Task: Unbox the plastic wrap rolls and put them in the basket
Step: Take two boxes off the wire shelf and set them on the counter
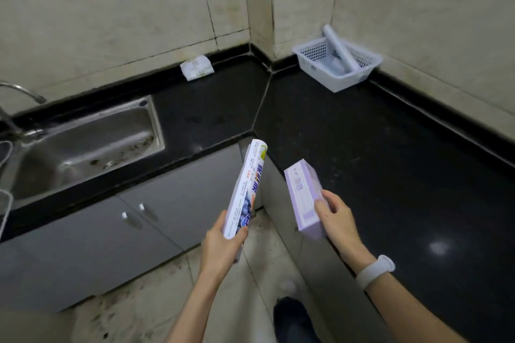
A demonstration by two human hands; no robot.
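My left hand (220,242) grips the lower end of a long white printed plastic wrap box (246,184), which points up and away over the counter's front edge. My right hand (338,217) holds a shorter pale purple box (303,198) by its right side, beside the white one. A white perforated basket (312,64) stands far back in the counter corner. One pale roll (340,47) leans in it, its upper end sticking out over the rim.
The black L-shaped countertop (362,147) runs along the tiled walls. A steel sink (83,145) with a tap lies at the left. A small white packet (196,67) rests against the back wall. Grey cabinet doors (111,231) stand below.
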